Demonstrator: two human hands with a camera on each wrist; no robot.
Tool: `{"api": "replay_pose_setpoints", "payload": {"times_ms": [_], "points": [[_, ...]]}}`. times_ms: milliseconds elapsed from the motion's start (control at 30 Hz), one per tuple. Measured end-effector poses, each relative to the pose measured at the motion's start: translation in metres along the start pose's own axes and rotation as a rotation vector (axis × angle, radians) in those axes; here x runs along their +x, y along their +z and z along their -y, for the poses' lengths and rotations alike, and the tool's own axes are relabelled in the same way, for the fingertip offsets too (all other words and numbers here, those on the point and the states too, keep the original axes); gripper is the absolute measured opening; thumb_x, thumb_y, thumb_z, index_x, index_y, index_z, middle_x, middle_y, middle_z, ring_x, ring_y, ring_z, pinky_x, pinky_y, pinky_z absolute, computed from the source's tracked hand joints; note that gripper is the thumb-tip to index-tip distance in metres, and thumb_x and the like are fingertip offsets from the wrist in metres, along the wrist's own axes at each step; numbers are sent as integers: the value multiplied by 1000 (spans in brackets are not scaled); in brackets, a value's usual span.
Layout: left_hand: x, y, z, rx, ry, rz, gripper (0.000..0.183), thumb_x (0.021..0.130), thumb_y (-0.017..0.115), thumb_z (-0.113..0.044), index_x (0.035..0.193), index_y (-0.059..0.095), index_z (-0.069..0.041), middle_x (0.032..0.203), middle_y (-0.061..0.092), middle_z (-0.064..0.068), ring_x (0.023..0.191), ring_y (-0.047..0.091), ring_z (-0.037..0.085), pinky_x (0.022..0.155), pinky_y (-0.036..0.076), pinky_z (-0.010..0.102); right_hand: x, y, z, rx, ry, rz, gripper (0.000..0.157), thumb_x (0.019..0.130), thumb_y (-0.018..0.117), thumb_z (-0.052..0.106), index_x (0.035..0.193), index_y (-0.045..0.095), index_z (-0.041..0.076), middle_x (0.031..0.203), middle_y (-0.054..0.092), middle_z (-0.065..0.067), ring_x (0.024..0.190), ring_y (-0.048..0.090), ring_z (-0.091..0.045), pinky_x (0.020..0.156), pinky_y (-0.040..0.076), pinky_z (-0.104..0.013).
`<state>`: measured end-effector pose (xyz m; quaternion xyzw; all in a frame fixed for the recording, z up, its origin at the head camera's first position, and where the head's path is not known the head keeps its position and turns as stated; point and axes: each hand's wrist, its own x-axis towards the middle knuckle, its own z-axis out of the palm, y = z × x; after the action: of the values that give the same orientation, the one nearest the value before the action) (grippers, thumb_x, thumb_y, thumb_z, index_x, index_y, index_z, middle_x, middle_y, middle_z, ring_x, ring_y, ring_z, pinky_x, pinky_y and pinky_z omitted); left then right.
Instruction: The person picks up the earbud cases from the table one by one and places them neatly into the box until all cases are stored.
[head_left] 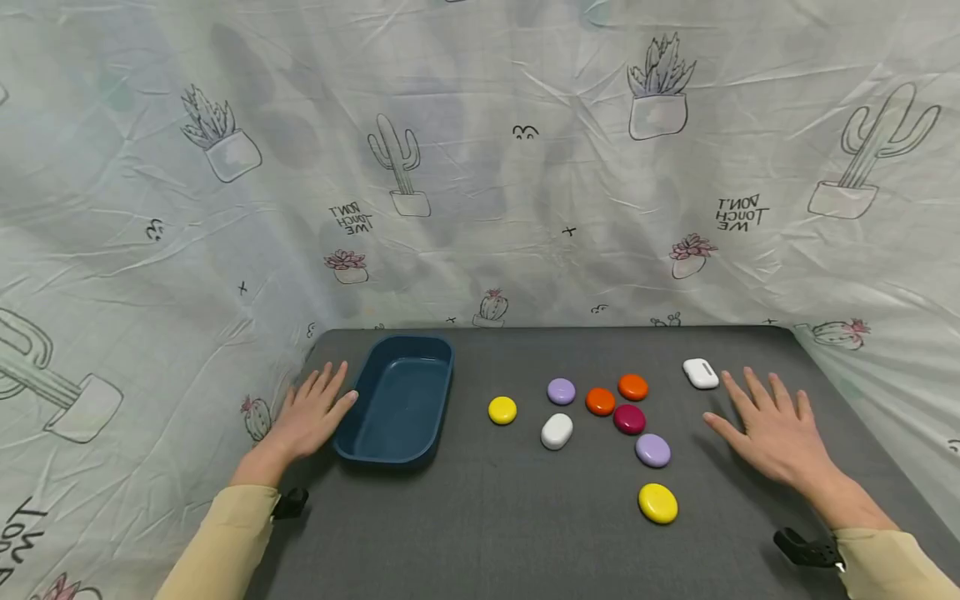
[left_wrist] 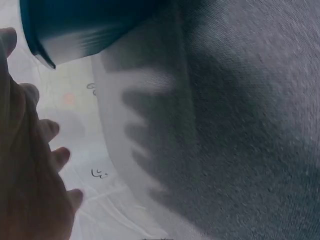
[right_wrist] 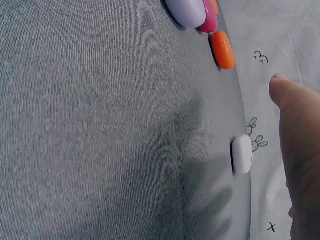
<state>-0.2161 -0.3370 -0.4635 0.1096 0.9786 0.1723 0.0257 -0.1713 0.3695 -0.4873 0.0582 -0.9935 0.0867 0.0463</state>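
Observation:
My left hand hovers with fingers spread at the left side of a dark blue rectangular tray, its thumb overlapping the rim in the head view. The tray's inside shows bare. At the right, my right hand is spread above the table and holds nothing. Nearest to it lies a white earbud case. Left of that are smooth, rounded, glossy pieces: two orange, one crimson, two lilac, two yellow and one white. The right wrist view shows the hand's shadow on the cloth.
A dark grey cloth covers the table. Behind it and to the left hangs a pale curtain printed with cacti and mirrored lettering. Dark straps circle both wrists, below beige sleeves.

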Motion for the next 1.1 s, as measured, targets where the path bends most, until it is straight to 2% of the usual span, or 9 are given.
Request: {"api": "replay_pose_setpoints", "payload": {"times_ms": [100,233,400,500,600,767,967,1100], "points": [[0,-3,-3,-135,-6,61,76,109,29,-57,166,6,-10,167,4,29,149,5,56,110,5,77,0,-1,4,8,-12,-4,89,101,47,64,163,22,4,160,19,-36,143,11,-62,108,-2,-77],[3,-11,-9,-343,-14,163,79,109,37,-52,165,-4,-15,168,-1,26,150,7,53,112,13,73,0,0,11,37,-38,2,88,101,48,62,162,23,4,160,21,-35,144,12,-61,110,1,-76],[4,-16,-5,-570,-83,258,76,110,45,-40,165,-5,-26,168,8,24,148,21,51,107,34,67,-2,-1,25,93,-93,0,85,101,54,58,160,30,2,157,30,-33,142,21,-58,109,11,-76],[7,-16,2,-672,-134,289,72,111,43,-38,165,-3,-31,167,11,25,147,23,52,104,40,65,-4,-3,34,134,-137,-9,83,99,60,55,159,35,5,153,39,-31,137,31,-56,106,20,-75],[9,-14,7,-735,-167,312,70,111,41,-37,165,-3,-31,167,9,27,147,20,54,105,39,65,-8,-6,44,175,-173,0,80,97,64,54,157,40,7,148,46,-29,133,38,-54,102,26,-73],[4,-9,9,-809,-202,345,68,112,40,-35,165,-2,-34,167,6,27,148,17,53,101,44,64,-17,-10,55,229,-226,4,75,95,69,52,153,48,9,142,55,-24,130,43,-48,100,28,-72],[-3,-4,7,-833,-183,373,67,112,41,-39,165,1,-38,170,-4,18,150,8,53,101,41,67,-34,-10,61,286,-291,12,71,92,76,46,150,53,12,138,60,-15,128,46,-41,99,31,-68],[-6,-1,5,-841,-170,387,66,111,41,-39,164,1,-40,170,-9,15,151,6,52,102,41,68,-47,-10,64,320,-324,31,72,89,78,47,149,55,17,135,62,-5,124,50,-32,97,36,-62]]}}
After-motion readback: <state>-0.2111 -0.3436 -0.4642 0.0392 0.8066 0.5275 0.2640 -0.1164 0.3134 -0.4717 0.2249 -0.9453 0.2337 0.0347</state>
